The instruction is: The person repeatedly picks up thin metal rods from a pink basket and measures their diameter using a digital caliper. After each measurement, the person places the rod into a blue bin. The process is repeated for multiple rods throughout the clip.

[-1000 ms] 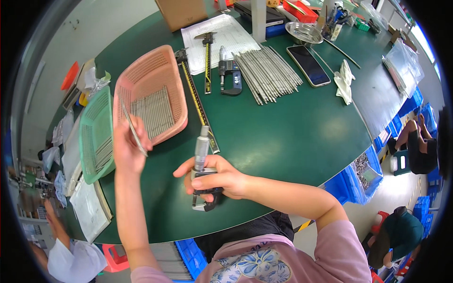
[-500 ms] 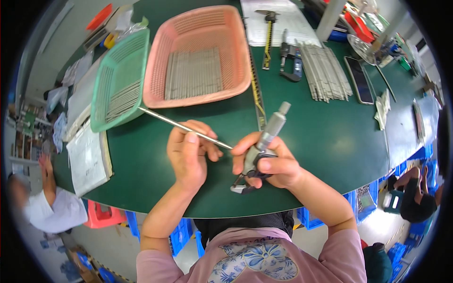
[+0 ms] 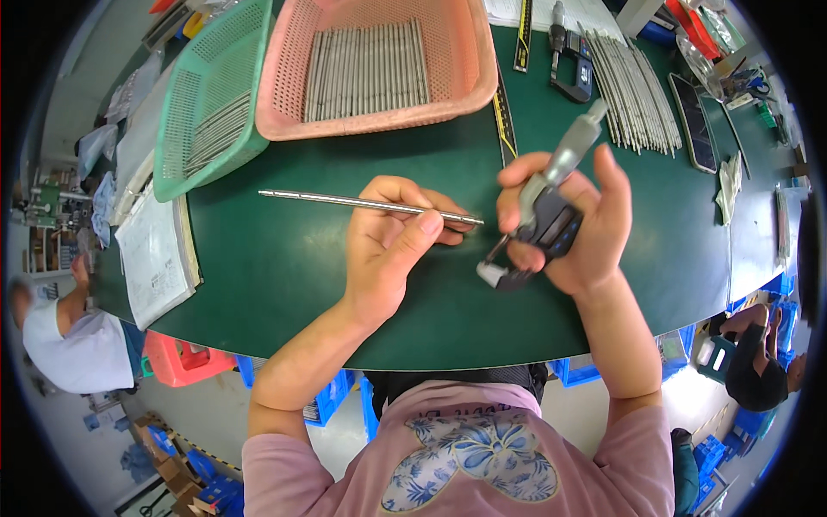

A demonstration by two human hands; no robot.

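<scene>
Between thumb and fingers, my left hand point(image 3: 383, 246) pinches a thin metal rod point(image 3: 336, 200) that lies nearly level across it, its right end just past the fingertips. A digital micrometer point(image 3: 551, 215) rests in my right hand point(image 3: 594, 233), tilted with its thimble up and its frame toward me; the fingers wrap round it and the thumb is raised. A small gap separates the rod's right end from the micrometer. Ahead, a pink basket point(image 3: 379, 127) holds a row of similar rods point(image 3: 366, 73). The green basket point(image 3: 181, 138) to its left holds more rods point(image 3: 220, 133).
At the back right lie a second micrometer point(image 3: 573, 65), a row of rods point(image 3: 633, 95) and a phone point(image 3: 693, 121). A ruler point(image 3: 505, 121) sits beside the pink basket. Papers point(image 3: 159, 254) lie at the left table edge. Two people sit at either side.
My right hand has moved right and up with the micrometer, away from the rod's end. The rod has swung closer to level in my left hand. The view has shifted.
</scene>
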